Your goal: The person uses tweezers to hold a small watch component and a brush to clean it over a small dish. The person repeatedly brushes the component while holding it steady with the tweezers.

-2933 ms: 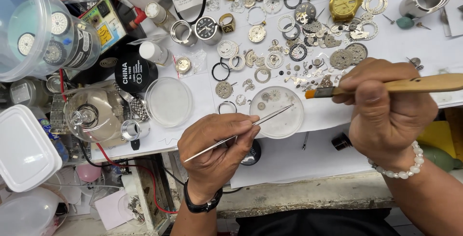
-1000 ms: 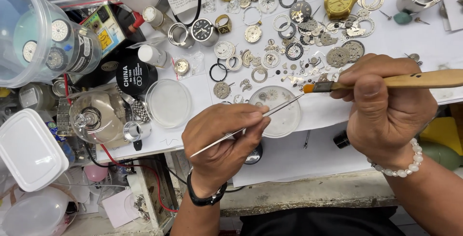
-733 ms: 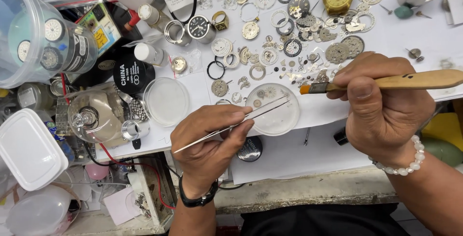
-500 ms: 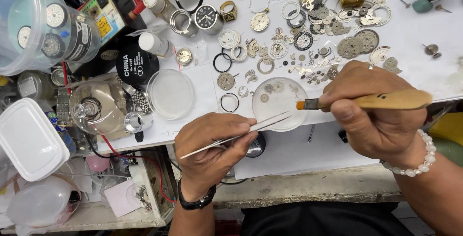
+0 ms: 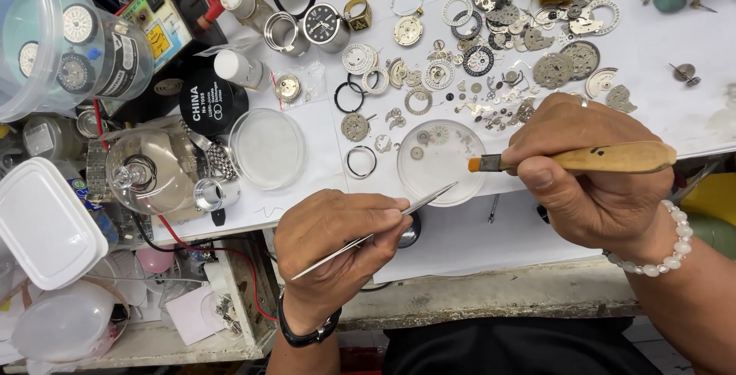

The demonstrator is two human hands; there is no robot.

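Two tools converge on the glass dish (image 5: 441,162): left hand (image 5: 337,256) pinches tweezers (image 5: 376,233) with fingers closed around them, tips at the dish's near rim; right hand (image 5: 590,172) has its fingers wrapped on a wooden brush (image 5: 583,159), bristles over the dish's right edge. Small gears (image 5: 418,145) lie inside the dish. Step looks like brushing parts clean, one at a time. Next move likely needs the tweezers to pin a gear steady, light pressure only. Loose watch parts (image 5: 491,76) are spread beyond the dish.
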